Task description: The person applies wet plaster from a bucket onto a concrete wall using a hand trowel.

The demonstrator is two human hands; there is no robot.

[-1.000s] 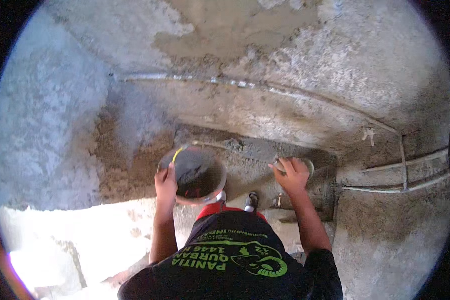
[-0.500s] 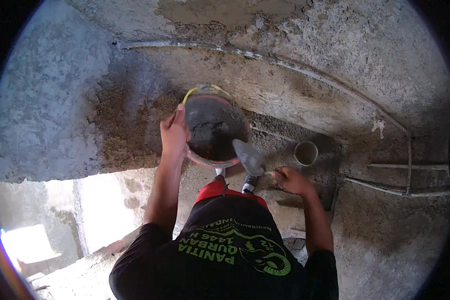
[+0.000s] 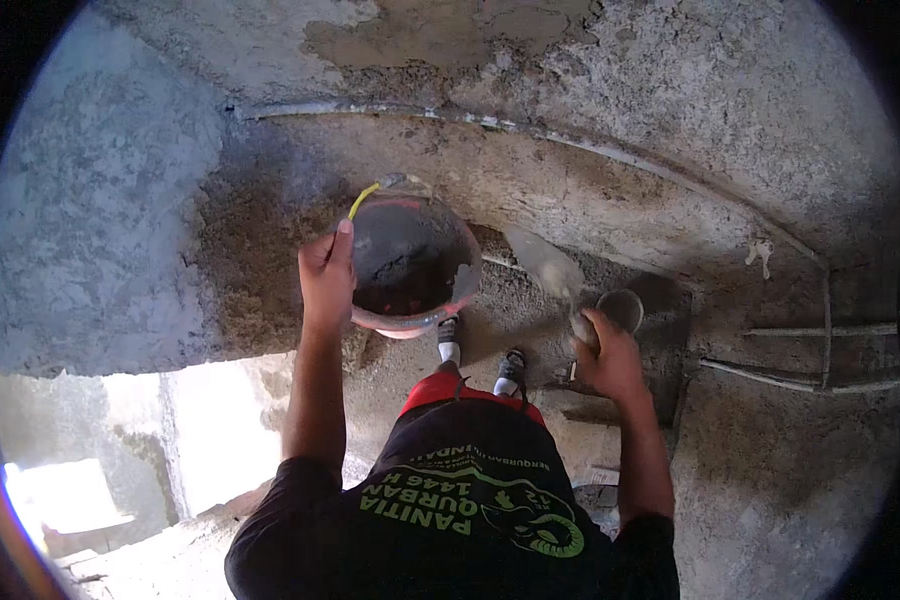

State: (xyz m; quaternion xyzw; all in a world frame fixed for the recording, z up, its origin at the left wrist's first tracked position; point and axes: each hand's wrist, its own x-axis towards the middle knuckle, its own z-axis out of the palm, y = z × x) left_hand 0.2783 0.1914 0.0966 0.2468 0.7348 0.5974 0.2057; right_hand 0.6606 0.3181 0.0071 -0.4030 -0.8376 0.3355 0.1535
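Observation:
In my left hand is the yellow handle of a round, red-rimmed bucket, which holds dark grey wet mortar and has mortar caked on its rim. My right hand grips a trowel by its handle. The grey, smeared blade is raised up and left of that hand, just right of the bucket and in front of the rough lower wall. A small round container stands beside the right hand, partly behind it.
A long pipe crosses the rough concrete wall ahead and turns down at the right, meeting two lower pipes. My shoes are on the dirty ledge or floor below the bucket. A bright opening lies at lower left.
The bucket shifted up the picture, then slightly left. My right hand went from the small container to the trowel; the blade has since moved from the bucket's lower-right rim up and rightward.

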